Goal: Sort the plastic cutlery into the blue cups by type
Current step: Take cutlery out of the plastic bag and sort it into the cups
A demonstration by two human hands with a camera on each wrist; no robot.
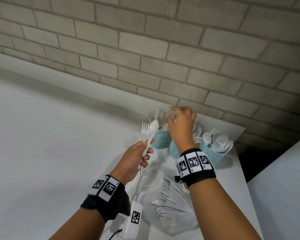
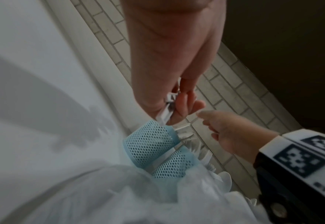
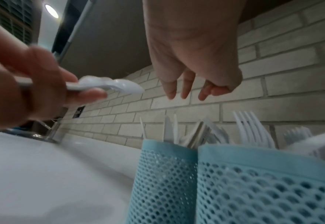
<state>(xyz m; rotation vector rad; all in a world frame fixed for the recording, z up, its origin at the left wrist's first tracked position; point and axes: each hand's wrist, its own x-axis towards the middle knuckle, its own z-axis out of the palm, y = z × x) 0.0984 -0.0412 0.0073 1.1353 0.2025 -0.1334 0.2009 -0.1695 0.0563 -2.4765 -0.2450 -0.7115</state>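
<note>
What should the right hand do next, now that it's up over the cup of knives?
Probably reach across and take the spoon from the left hand, which grips it together with a fork. The right hand hangs open and empty over the knife cup, so it is free. The spoon would then go to the spoon cup on the right.

Three blue mesh cups (image 1: 160,138) stood close together near the brick wall (image 1: 163,58), crowding the white counter's (image 1: 50,135) far corner. Knife tips (image 3: 169,127) and fork tines (image 3: 251,127) rose above the rims, barring a low approach. A clear bag of cutlery (image 1: 168,198) covered the counter nearer the person. To the left, the counter lay open and wide.
</note>
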